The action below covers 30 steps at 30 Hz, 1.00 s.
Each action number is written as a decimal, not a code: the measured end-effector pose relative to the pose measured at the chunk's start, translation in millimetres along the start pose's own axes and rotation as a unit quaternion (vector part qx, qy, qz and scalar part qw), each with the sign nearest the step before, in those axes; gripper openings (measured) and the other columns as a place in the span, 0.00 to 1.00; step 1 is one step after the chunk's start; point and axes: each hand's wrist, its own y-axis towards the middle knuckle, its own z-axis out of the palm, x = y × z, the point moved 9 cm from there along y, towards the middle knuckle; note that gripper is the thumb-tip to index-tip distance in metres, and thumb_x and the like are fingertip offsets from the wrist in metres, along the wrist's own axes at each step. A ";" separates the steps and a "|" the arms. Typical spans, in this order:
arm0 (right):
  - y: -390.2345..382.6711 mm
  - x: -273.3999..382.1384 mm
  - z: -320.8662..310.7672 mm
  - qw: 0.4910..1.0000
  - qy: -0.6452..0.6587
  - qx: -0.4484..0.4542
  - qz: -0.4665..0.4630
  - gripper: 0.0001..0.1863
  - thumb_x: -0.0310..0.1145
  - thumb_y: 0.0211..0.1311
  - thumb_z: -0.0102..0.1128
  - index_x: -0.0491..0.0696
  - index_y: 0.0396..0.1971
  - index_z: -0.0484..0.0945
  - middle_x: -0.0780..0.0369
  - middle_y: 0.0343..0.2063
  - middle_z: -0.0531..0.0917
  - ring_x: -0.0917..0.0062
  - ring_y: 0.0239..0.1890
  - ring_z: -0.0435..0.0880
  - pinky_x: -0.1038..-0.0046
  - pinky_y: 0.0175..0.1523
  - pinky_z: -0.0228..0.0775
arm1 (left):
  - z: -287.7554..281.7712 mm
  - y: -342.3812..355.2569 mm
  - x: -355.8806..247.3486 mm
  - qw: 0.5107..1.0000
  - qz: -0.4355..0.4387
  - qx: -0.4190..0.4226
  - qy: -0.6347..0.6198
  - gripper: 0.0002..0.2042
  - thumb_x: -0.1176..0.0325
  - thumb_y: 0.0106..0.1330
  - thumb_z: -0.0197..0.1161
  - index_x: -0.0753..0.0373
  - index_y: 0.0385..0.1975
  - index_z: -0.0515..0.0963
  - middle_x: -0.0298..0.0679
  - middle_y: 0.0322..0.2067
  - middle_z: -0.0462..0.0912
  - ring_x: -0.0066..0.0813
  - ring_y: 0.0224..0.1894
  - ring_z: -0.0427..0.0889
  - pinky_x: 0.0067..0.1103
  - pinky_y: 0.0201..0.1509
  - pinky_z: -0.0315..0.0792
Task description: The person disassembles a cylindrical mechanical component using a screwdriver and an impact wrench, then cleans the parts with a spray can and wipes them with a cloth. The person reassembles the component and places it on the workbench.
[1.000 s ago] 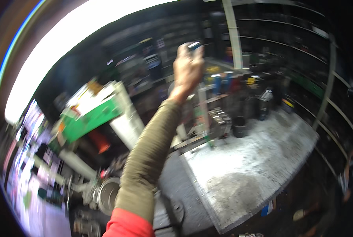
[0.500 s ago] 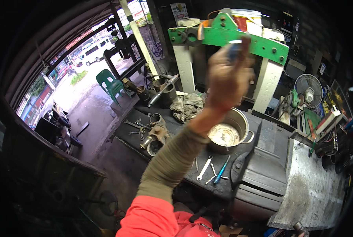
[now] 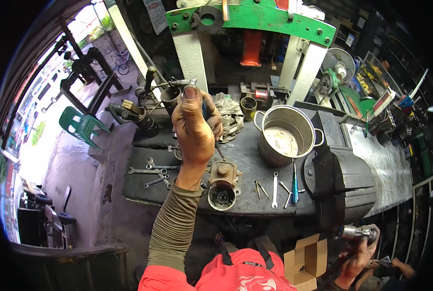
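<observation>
My left hand (image 3: pixel 195 123) is closed around a blue-handled screwdriver (image 3: pixel 205 107), thumb up beside its metal cap. The slim shaft slants down to the rusty cast metal housing (image 3: pixel 224 170) on the dark bench; whether the tip touches it is hard to tell. A round open bore (image 3: pixel 222 196) faces me at the housing's near end. Low at the right, my right hand (image 3: pixel 358 257) grips a hammer (image 3: pixel 356 233) with a shiny metal head; its handle is mostly hidden.
A large two-handled pot (image 3: pixel 294 154) stands right of the housing. Near it lie a wrench (image 3: pixel 275 190), a teal screwdriver (image 3: pixel 295 183) and bolts. Several wrenches (image 3: pixel 151 170) lie left. Behind are a rag (image 3: pixel 233 119) and a green-beamed press frame (image 3: pixel 250 19). A cardboard box (image 3: pixel 318 254) sits below.
My left hand has come down and left with the screwdriver, from in front of the press to above the housing. My right hand has risen into view with the hammer. The view has shifted.
</observation>
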 end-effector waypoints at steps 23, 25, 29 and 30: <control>41.1 -22.7 124.0 0.986 0.018 0.161 0.051 0.35 0.42 0.64 0.78 0.46 0.62 0.67 0.62 0.41 0.81 0.84 0.25 0.78 0.82 0.22 0.68 | 3.6 -8.4 28.4 0.988 -0.009 0.136 -0.071 0.30 0.35 0.76 0.59 0.62 0.32 0.71 0.28 0.18 0.67 0.13 0.15 0.63 0.16 0.17 0.56; 45.1 -12.0 146.8 0.977 0.031 0.206 0.042 0.35 0.41 0.64 0.78 0.46 0.63 0.67 0.63 0.41 0.81 0.84 0.26 0.78 0.83 0.23 0.68 | 21.2 -13.5 24.7 0.960 -0.007 0.260 -0.103 0.28 0.38 0.75 0.63 0.61 0.33 0.72 0.27 0.18 0.67 0.12 0.16 0.63 0.16 0.17 0.55; 55.1 20.9 200.3 0.957 -0.018 0.288 0.026 0.32 0.35 0.65 0.76 0.44 0.63 0.68 0.63 0.46 0.78 0.82 0.42 0.81 0.81 0.42 0.75 | 5.7 -19.8 36.3 0.988 -0.031 0.142 0.046 0.16 0.69 0.65 0.78 0.60 0.22 0.75 0.23 0.21 0.72 0.10 0.25 0.67 0.16 0.28 0.60; 59.0 34.0 218.1 0.954 -0.039 0.297 -0.012 0.32 0.34 0.66 0.76 0.43 0.63 0.68 0.63 0.46 0.78 0.80 0.42 0.81 0.79 0.45 0.76 | 1.8 -18.7 34.6 0.993 -0.017 0.108 0.041 0.14 0.72 0.68 0.75 0.60 0.23 0.75 0.23 0.21 0.71 0.11 0.25 0.67 0.17 0.29 0.60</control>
